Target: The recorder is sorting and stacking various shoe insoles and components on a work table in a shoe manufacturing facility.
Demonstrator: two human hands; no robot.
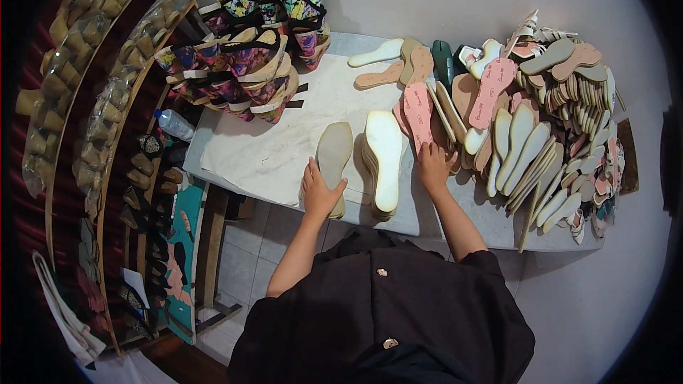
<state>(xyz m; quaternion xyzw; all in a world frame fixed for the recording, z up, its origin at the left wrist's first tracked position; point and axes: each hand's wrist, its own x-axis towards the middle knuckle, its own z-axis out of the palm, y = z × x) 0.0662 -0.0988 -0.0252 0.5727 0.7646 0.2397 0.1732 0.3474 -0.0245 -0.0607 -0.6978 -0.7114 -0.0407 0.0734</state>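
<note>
My left hand [321, 190] is closed around the lower end of a stack of grey shoe insoles [335, 149], thumb on the right side and fingers on the left. To the right of it stands a stack of cream-white insoles [384, 160], which neither hand touches. At the near end of a pink printed insole [418, 110], my right hand [436, 166] has its fingers bent onto the sole; part of its grip is hidden. Just beyond that hand, several tan and grey insoles [446, 110] lean together.
A large heap of insoles [523, 146] covers the table's right side. Colourful wedge shoes [249, 64] are piled at the far left, beside a white sheet [263, 146]. Shelves of wrapped shoe lasts [107, 121] and a water bottle [175, 125] stand left of the table.
</note>
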